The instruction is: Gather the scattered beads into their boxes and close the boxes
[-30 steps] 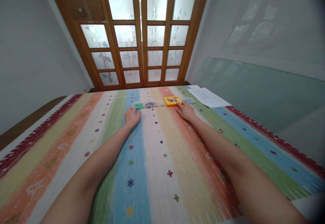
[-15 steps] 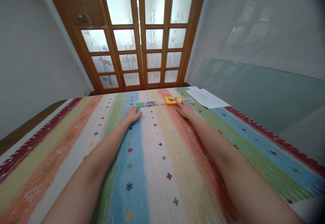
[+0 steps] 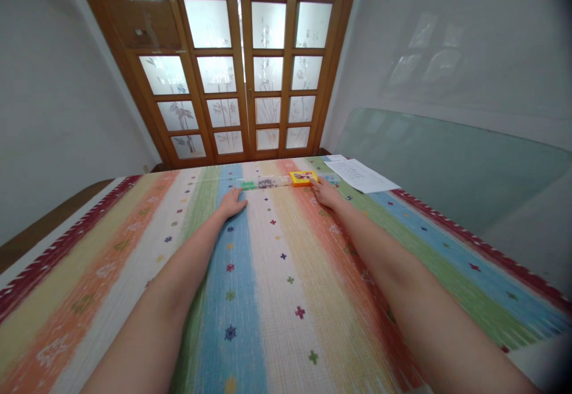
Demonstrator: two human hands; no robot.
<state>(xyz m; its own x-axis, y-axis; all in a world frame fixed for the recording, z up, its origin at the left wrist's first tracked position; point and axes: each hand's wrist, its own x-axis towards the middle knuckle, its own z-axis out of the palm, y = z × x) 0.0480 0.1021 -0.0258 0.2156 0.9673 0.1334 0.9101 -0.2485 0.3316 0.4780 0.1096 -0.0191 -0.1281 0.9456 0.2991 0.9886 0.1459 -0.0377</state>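
Observation:
Both my arms reach far across a table covered with a striped, many-coloured cloth point(image 3: 277, 275). My left hand point(image 3: 231, 202) lies flat and open on the cloth, fingertips just short of a long clear plastic box point(image 3: 263, 183) holding small green and dark pieces. My right hand point(image 3: 325, 192) also rests flat with fingers stretched out, its fingertips touching or nearly touching a small yellow box point(image 3: 302, 177). The yellow box lies at the right end of the clear box. Neither hand holds anything.
A white printed sheet of paper point(image 3: 361, 175) lies at the far right of the cloth. Behind the table stand wooden doors with frosted glass panes point(image 3: 250, 72). A glass panel point(image 3: 447, 161) leans against the right wall.
The view has shifted slightly and my arms have stretched a little farther. Both hands stay flat beside the boxes, which have not moved.

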